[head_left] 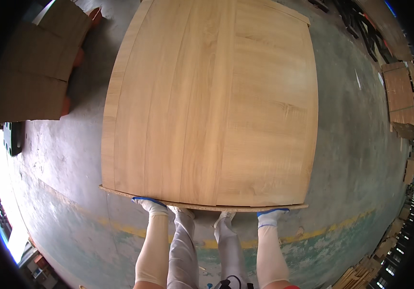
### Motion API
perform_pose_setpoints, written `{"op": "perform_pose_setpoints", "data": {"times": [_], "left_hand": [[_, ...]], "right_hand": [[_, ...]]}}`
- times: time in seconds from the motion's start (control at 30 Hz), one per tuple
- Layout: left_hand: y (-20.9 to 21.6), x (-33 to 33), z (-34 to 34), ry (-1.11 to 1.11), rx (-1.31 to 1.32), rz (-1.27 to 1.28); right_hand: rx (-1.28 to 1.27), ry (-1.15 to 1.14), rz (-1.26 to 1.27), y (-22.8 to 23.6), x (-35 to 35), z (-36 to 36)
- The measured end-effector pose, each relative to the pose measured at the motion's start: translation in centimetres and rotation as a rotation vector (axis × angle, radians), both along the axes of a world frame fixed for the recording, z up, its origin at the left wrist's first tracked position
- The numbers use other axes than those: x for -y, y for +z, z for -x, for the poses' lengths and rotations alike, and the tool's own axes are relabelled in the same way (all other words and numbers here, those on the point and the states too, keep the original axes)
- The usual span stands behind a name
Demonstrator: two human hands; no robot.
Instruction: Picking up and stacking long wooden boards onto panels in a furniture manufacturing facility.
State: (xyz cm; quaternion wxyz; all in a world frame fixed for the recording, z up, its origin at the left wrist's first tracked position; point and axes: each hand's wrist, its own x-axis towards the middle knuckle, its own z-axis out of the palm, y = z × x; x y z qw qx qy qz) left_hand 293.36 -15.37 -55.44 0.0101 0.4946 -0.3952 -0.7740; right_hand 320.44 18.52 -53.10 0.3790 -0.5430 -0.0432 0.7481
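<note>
A large stack or bundle of light wood-grain panels [207,106] stretches away in front of me. Along its near end runs a narrow board [202,206], seen edge-on with a raw chipboard edge. My left hand [150,205], in a white glove with a blue coating, presses against this board left of its middle. Gloved the same way, my right hand [269,217] is against the board near its right end. Both arms are extended and wear pale sleeves. At each hand the fingers are mostly hidden against the board, so their grip does not show.
Brown cardboard-like stacks [29,67] stand at the left, with orange parts beside them. More brown stacks [400,96] and dark metal frames [358,29] are at the right. A worn yellow line [308,234] crosses the grey-green concrete floor [361,159] by my feet.
</note>
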Motion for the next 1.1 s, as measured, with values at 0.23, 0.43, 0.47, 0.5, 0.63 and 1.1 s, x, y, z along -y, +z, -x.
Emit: {"op": "perform_pose_setpoints", "data": {"times": [0.23,0.43,0.47,0.5,0.63,1.1], "left_hand": [[-0.9,-0.3,0.4,0.011,0.024,0.001],[2.1,-1.1,-0.4,-0.017,0.029,-0.005],[0.7,-1.1,0.1,0.008,0.040,-0.014],[0.2,-0.6,0.1,0.022,0.052,-0.010],[-0.4,0.7,-0.6,0.047,0.042,0.005],[-1.1,1.8,-2.2,0.072,0.077,0.019]], "right_hand": [[0.099,-0.055,0.122,-3.3,-1.9,-0.2],[-0.181,-0.105,-0.067,0.6,0.6,2.1],[-0.114,-0.056,0.014,0.4,-1.0,3.2],[-0.025,-0.011,0.114,0.5,-1.3,2.3],[-0.236,0.083,-0.086,-2.8,0.1,-1.7],[0.130,-0.074,0.089,-3.4,-2.8,-1.2]]}}
